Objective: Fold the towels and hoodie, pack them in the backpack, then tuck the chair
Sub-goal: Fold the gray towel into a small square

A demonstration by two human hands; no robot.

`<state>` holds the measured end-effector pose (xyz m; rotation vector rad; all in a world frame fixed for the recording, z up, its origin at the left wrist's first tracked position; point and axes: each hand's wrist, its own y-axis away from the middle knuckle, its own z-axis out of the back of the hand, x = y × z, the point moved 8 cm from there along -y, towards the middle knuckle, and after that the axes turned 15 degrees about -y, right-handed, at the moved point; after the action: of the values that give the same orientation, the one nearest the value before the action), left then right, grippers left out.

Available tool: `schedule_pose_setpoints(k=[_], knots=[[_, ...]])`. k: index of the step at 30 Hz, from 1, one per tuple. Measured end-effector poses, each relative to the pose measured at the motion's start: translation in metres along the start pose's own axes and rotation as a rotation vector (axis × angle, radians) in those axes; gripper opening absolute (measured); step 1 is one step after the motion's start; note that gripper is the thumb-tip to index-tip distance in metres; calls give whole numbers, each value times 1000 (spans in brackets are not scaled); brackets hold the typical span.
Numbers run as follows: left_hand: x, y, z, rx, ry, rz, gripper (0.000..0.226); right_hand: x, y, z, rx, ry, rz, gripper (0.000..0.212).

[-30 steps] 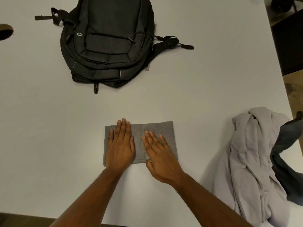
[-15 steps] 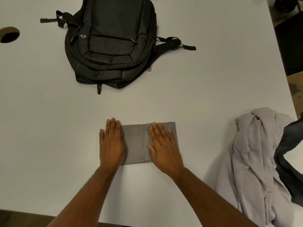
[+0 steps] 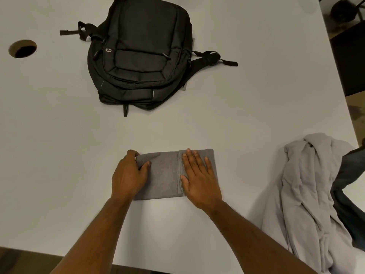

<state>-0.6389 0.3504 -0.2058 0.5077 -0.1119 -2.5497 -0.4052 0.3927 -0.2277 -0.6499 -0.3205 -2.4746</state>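
Grey towel [image 3: 165,176]: folded to a small rectangle, flat on the white worktop [image 3: 59,155], near centre. Soft, light, limp terry; likely to sag and unfold if lifted by one corner, so best taken by pinching all layers at a folded end. Left hand [image 3: 129,174]: curled, gripping the left end. Right hand [image 3: 199,177]: flat, fingers spread, pressing the right part. Crumpled pale hoodie [image 3: 302,196]: right edge. Black backpack [image 3: 144,54]: far side, appears zipped.

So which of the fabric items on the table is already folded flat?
The small grey towel under both hands, a neat rectangle near the table's front edge. The light grey hoodie and the dark cloth beside it lie crumpled at the right.
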Motion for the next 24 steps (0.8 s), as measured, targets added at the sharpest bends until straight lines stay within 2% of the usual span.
schedule_pose_setpoints(k=[5, 8, 11, 13, 17, 19, 21, 24], knots=[[1, 14, 5, 9, 13, 25, 29, -7, -1, 5, 18, -232, 33, 59], [-22, 22, 12, 64, 93, 30, 23, -17, 11, 30, -189, -288, 11, 48], [-58, 27, 25, 86, 116, -8, 20, -34, 32, 46, -381, -255, -164, 39], [-88, 30, 30, 99, 138, -38, 20, -39, 43, 42, -374, -251, -254, 41], [-151, 37, 20, 163, 213, -92, 17, -34, 43, 40, -324, -297, -245, 41], [-176, 39, 1, 211, 223, -115, 15, -41, 38, 44, -298, -446, -323, 31], [-190, 39, -21, 265, 221, -137, 14, -46, 35, 55, -340, -516, -340, 21], [-193, 35, -48, 298, 186, -154, 12, -61, 42, 58, -319, -631, -313, 35]])
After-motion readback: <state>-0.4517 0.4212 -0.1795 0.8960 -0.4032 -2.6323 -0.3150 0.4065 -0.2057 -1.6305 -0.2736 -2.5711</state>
